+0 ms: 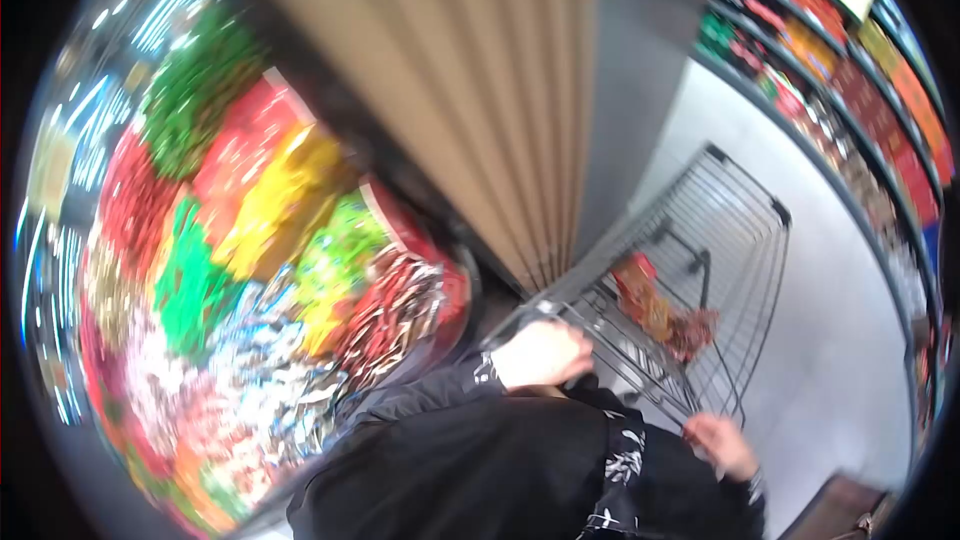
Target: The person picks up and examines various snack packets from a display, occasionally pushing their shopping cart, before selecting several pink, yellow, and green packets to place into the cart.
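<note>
A wire shopping cart (755, 240) stands ahead of me, to the right. In its basket lie packaged goods (645, 300) in red and orange-brown wrapping; blur hides what kind they are. My left hand (545, 353) is closed at the near left end of the cart, on the handle, its fingers partly hidden and smeared. At the right end, my right hand (722, 445) has its fingers curled round the cart handle. Black sleeves with a white leaf pattern cover both wrists.
To the left, a large bin (455, 310) holds heaps of colourful wrapped goods (270, 330). A ribbed tan column (450, 70) rises close beside the cart. Stocked shelves (860, 90) curve along the right, across a pale floor (830, 340). A brown object (835, 510) shows at bottom right.
</note>
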`<state>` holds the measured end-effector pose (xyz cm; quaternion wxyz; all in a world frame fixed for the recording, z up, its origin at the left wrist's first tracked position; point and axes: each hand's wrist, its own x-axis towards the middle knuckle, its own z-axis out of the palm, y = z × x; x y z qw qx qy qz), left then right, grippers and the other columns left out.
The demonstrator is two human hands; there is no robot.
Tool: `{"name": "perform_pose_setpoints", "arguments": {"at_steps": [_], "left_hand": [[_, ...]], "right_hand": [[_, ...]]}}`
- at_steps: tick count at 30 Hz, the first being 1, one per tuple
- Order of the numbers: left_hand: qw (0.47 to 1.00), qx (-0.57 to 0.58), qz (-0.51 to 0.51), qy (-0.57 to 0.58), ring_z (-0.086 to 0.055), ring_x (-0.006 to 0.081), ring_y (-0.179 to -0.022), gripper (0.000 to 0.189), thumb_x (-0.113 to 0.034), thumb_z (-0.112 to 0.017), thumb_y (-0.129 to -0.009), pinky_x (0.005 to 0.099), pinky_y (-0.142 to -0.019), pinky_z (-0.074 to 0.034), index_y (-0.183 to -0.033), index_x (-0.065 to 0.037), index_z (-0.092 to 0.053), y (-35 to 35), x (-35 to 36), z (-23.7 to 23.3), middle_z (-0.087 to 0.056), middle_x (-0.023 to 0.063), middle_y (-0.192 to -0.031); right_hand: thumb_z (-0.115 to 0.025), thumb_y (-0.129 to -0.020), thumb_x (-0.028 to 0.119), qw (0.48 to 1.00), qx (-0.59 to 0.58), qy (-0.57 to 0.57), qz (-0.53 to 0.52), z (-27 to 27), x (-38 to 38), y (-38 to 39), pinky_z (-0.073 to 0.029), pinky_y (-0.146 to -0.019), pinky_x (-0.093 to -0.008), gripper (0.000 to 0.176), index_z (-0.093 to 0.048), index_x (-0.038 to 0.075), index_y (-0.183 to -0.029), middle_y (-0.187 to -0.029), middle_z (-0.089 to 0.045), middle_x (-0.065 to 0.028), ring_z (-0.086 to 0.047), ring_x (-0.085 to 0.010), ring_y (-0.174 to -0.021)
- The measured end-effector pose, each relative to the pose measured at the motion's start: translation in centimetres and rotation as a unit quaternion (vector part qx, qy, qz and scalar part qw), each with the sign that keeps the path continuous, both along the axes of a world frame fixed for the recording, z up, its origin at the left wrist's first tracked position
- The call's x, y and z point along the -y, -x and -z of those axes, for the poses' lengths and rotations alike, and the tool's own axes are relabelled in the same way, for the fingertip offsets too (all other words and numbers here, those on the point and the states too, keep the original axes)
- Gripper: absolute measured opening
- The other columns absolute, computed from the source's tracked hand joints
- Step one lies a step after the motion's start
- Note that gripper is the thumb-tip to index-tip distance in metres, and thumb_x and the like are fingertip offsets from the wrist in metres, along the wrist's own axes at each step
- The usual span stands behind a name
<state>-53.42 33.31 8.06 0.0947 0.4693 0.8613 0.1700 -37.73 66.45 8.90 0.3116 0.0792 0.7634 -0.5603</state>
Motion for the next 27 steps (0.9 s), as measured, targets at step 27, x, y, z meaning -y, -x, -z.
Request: {"name": "perform_pose_setpoints", "arguments": {"at_steps": [27], "left_hand": [[0.957,-0.177,-0.229,-0.004,-0.056,0.0268,-0.05,0.055,-0.045,-0.044,-0.087,0.0377,-0.058,-0.041,-0.05,-0.007,-0.061,-2.8,-4.6,4.7,-0.056,0.0082,-0.048]], "right_hand": [[-0.054,-0.088,0.031,0.89,-0.286,-0.335,-0.119,5.0,2.4,-1.3,-0.042,-0.057,-0.0508,0.028,-0.049,0.004,-0.085,-0.068,-0.059,-0.0221,-0.057,-0.0434,-0.07]]}}
